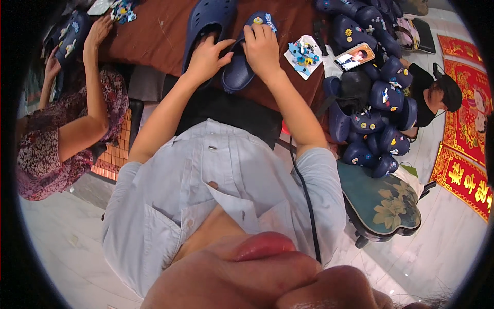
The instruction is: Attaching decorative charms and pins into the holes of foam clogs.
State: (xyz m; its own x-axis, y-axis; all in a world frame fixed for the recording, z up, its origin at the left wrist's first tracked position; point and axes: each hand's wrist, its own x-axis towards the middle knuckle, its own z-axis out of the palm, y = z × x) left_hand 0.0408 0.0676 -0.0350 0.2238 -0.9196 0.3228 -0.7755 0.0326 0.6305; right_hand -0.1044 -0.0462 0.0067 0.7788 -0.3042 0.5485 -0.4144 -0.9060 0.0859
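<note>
Two navy foam clogs lie side by side on a brown cloth-covered table. Over the left clog (211, 18), my left hand (206, 59) has some fingers dipping into its opening. Its thumb and index finger stretch apart toward the other shoe. My right hand (261, 49) is closed over the upper of the right clog (238, 74), fingertips curled on it beside a round yellow charm (258, 20) and a blue-and-white lettered charm (269, 21). What lies beneath those fingertips is hidden. Right of this hand, small blue, yellow and black charms (304, 55) sit on white paper.
A pile of decorated navy clogs (386, 95) crowds the right side, with a lit phone (354, 56) beside it. A co-worker at left holds another clog (72, 41). Another person in a black cap (446, 91) is beyond the pile. A teal floral stool (383, 201) stands lower right.
</note>
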